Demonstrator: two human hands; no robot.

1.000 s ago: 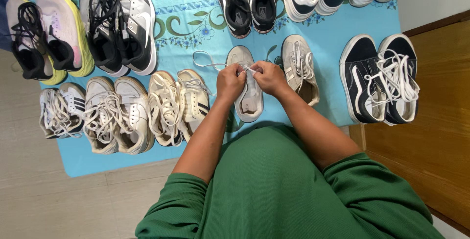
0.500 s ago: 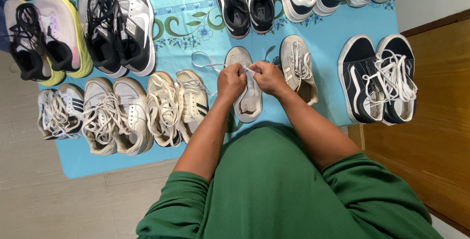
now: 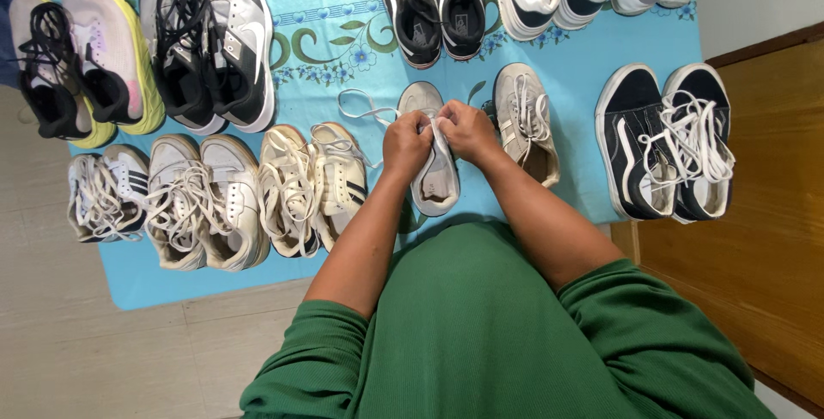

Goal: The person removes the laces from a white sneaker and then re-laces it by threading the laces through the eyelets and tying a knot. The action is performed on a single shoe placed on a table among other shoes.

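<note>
A beige low sneaker (image 3: 436, 183) lies toe-away on the blue floral mat (image 3: 566, 67). My left hand (image 3: 406, 146) and my right hand (image 3: 468, 130) meet over its middle, both pinching its white lace (image 3: 360, 108), whose free end loops off to the left onto the mat. The fingers hide the eyelets. Its beige partner (image 3: 525, 118) lies just right of my right hand, laces loose.
Pairs of shoes ring the mat: cream sneakers (image 3: 313, 187) and white ones (image 3: 202, 200) to the left, black-and-white skate shoes (image 3: 665, 140) to the right, black (image 3: 433, 3), grey-black (image 3: 206, 41) and yellow-soled pairs (image 3: 81, 58) at the back. A wooden surface (image 3: 755, 239) borders the right.
Both hands shifted slightly on the lace over the beige sneaker; the view moved a little. Nothing else changed.
</note>
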